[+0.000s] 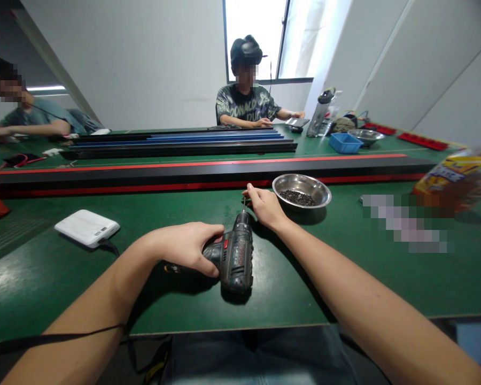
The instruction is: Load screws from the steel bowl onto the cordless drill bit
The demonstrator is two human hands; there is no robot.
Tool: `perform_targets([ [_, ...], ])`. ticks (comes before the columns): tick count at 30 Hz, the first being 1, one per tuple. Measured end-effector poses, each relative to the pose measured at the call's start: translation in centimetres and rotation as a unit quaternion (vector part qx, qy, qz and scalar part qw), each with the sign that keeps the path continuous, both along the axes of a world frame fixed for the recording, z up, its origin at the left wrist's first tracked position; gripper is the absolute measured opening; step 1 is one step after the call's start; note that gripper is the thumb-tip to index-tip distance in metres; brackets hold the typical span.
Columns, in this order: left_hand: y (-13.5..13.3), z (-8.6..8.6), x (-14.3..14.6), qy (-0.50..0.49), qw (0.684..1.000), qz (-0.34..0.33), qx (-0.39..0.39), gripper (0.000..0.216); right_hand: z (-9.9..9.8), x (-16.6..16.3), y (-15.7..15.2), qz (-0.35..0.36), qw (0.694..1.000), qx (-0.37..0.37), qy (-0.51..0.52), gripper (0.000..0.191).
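A black cordless drill (pixel 239 259) lies on its side over the green table, its chuck and bit pointing away from me. My left hand (pixel 190 246) is closed around its handle. At the far end of the drill bit (pixel 244 205), my right hand (pixel 266 207) has thumb and fingers pinched together. Whatever sits between those fingertips is too small to make out. Just right of that hand stands a shiny metal bowl (pixel 324 199) with many small dark screws (pixel 297 198) in it.
Long black-and-red bars (pixel 164 174) cross the table beyond the bowl, with more dark and blue strips (pixel 192 141) behind. A white power bank (pixel 87 228) lies left, a snack bag (pixel 457 179) right. Farther back are a blue bin (pixel 345 143), bottles (pixel 321 113) and two seated people.
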State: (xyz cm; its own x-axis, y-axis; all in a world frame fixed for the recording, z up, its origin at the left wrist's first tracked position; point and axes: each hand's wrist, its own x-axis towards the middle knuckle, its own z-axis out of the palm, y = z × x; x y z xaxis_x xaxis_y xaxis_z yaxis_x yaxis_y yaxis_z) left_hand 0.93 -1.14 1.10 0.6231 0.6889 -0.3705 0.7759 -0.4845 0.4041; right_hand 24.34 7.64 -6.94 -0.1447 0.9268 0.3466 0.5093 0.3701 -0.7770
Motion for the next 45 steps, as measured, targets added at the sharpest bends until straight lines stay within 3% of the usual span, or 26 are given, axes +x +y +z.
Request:
perform_targets([
  [23,0.4,-0.4,0.1,0.004,0.999,0.011,0.030,0.056,-0.3,0.1,0.2,-0.018,0.999,0.029,-0.022,0.053],
  [30,0.8,-0.9,0.2,-0.012,0.993,0.048,0.104,0.046,0.0,0.1,-0.1,-0.014,0.999,0.035,-0.023,0.050],
  [38,1.2,-1.4,-0.5,-0.009,0.985,0.036,0.167,0.044,0.1,0.0,-0.5,0.011,0.999,0.030,-0.044,0.051],
  [45,1.3,-1.8,-0.5,-0.001,0.975,0.051,0.218,0.044,0.4,0.0,-0.8,0.023,0.997,0.029,-0.070,0.039],
])
